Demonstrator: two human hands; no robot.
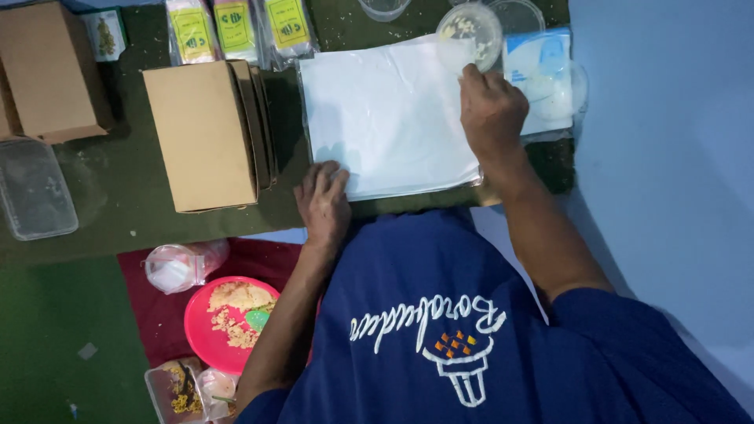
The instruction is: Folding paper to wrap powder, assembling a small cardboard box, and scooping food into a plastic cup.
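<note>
Both hands [322, 202] [491, 110] on white paper stack [385, 118]

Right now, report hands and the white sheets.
Left hand flat on the white sheets, near corner. Right hand at far right edge, fingers touching a clear lid. Brown boxes beside stack.

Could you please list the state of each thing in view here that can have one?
Left hand: flat on the near edge of the white sheets.
Right hand: pinching the clear round lid.
Stack of white sheets: flat, in a clear wrapper.
Brown cardboard boxes: folded flat, stacked.
Pink plate: holding crumbly food.
Clear rectangular container: lying empty.
Yellow-labelled packets: sealed, in a row.
</note>
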